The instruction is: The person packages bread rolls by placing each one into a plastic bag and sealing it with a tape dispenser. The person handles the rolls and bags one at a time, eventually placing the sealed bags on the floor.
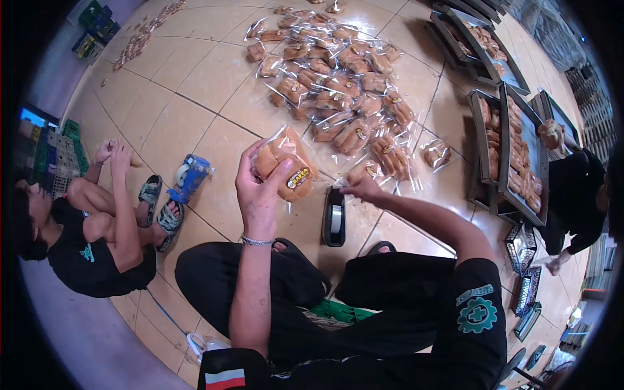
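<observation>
My left hand (261, 180) holds up a bread bun (287, 161) in a clear plastic wrapper, thumb across its front. A dark oval label with writing sits low on the bun. On the tiles in front of my feet stands a black tape dispenser (335, 219) with a roll of clear tape. My right hand (364, 187) reaches to the dispenser's far end, fingertips at or just over its cutting edge. Whether a piece of tape is between those fingers is too small to tell. Just beyond lies a heap of wrapped buns (341, 92), many with similar labels.
At left a person (97, 234) sits beside a blue tape dispenser (191, 178). Metal trays of bread (519, 151) stand at right, where another person (575, 195) holds a bun. A single wrapped bun (437, 153) lies apart. Plastic baskets (526, 290) line the right side.
</observation>
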Tool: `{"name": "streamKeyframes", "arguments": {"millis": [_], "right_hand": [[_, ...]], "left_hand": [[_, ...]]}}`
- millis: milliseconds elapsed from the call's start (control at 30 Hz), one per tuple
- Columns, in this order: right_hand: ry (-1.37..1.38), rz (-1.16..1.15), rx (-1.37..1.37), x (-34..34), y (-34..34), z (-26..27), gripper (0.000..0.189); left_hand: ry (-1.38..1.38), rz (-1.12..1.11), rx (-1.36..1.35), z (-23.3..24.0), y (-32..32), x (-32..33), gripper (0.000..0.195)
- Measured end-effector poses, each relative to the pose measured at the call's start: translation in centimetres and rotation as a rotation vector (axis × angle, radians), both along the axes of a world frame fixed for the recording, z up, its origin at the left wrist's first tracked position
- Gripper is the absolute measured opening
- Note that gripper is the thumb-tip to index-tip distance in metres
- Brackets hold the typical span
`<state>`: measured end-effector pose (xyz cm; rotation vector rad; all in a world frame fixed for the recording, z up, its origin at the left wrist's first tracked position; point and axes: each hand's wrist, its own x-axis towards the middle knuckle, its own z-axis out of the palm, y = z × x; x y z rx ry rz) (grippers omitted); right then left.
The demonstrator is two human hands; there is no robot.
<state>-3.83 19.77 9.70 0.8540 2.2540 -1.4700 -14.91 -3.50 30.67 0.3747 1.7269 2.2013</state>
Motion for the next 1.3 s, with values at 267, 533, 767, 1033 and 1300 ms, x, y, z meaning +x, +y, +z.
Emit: {"name": "streamKeyframes", "arguments": {"millis": [267,533,767,1033,1300], "right_hand": [[0.323,-0.212,0.049,3.0,-4.9,-5.3,0.028],[0.501,-0.08,0.151,-0.5,-3.5,-3.0,0.013],[0.215,0.047,0.085,-4.7,0.9,-4.8,0.034],[0.598,0.005,-0.465,-8.0,1.0,17.1,0.025],[0.772,0.272,-0.167,-6.6,-2.8,23.3,0.028]], "left_hand": [[-0.083,0.009,0.026,-0.1,0.3,0.1,0.051],[-0.104,0.054,0.025,-0.5,0.2,-0.3,0.048],[-0.199,-0.031,-0.013,-1.5,0.7,0.0,0.048],[-0.269,-0.145,-0.062,-0.9,-0.2,-0.1,0.046],[-0.277,-0.285,0.032,0.6,-0.1,0.4,0.045]]}}
